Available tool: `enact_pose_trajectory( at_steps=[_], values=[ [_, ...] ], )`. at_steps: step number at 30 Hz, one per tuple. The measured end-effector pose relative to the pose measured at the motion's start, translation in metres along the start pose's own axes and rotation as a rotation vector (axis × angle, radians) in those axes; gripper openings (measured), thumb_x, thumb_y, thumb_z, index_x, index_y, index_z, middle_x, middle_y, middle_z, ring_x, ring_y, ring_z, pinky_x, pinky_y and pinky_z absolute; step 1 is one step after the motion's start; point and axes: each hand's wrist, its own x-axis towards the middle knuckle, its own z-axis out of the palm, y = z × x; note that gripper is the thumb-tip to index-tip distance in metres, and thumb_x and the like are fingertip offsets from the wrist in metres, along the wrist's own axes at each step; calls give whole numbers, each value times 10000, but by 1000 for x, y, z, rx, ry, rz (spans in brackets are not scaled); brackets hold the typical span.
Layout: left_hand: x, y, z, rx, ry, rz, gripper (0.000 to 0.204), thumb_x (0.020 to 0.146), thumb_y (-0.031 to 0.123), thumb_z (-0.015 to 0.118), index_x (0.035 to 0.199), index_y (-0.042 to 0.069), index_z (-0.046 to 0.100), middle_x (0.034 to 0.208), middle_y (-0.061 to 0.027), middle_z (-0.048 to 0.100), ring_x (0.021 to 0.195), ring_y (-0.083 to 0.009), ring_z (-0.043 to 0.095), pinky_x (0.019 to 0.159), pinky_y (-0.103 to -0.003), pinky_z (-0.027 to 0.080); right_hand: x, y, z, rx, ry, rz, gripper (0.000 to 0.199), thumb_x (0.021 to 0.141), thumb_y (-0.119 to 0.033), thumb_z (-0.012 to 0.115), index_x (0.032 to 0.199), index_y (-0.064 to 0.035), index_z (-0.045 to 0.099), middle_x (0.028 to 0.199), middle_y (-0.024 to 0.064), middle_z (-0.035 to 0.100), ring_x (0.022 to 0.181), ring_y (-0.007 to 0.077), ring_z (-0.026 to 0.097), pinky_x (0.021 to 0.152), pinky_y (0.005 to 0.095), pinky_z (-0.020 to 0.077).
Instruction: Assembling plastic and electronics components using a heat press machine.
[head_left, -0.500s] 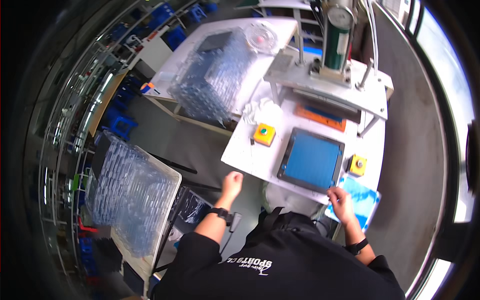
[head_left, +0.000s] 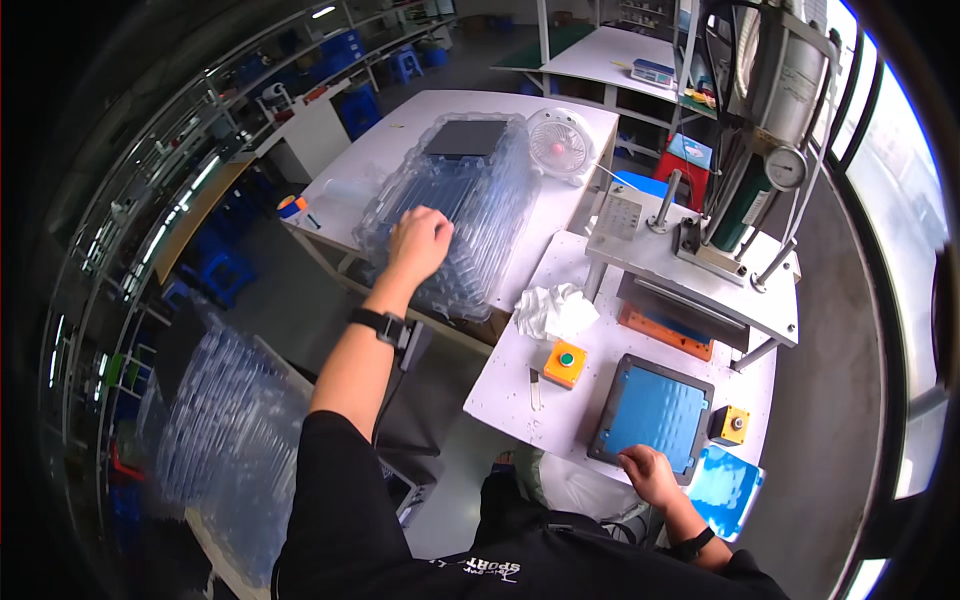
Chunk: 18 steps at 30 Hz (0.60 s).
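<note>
My left hand is over the near part of a stack of clear plastic trays on the far-left table. Its fingers are curled in and nothing shows in them; whether it touches the top tray I cannot tell. A dark flat panel lies in the far end of that top tray. My right hand is pinched at the near edge of a black-framed panel with a glossy blue surface; what its fingers hold is hidden. Beside that hand lies a blue-and-white sheet.
A press with a gauge stands behind the panel. Yellow button boxes flank it. White crumpled cloth, a knife and a fan are nearby. More clear trays are stacked at lower left.
My left hand has moved forward and left, from beside the table's front edge to over the tray stack. My right hand stays by the panel's near edge. The view has shifted.
</note>
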Motion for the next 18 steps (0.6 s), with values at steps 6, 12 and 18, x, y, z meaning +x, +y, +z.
enact_pose_trajectory(
  at_steps=[6,12,18],
  values=[
    [138,-105,50,-266,-318,-190,232,788,263,671,924,76,659,1012,-156,651,964,-316,613,821,-419,482,-16,-2,47,-109,79,251,171,851,-181,637,892,-17,659,801,161,651,725,292,645,653,349,505],
    [210,-146,97,128,-448,-169,271,788,214,649,1029,90,636,1066,-137,649,1041,-307,601,882,-414,467,-13,-44,63,-142,90,503,200,831,-199,640,907,-16,662,820,169,659,754,309,655,675,366,515],
    [244,-152,138,340,-539,-155,376,803,96,552,1179,103,559,1287,-143,507,1218,-345,467,984,-451,411,-20,-60,58,-146,300,681,197,812,-211,644,896,-35,667,827,165,668,774,335,651,691,380,520]
  ],
)
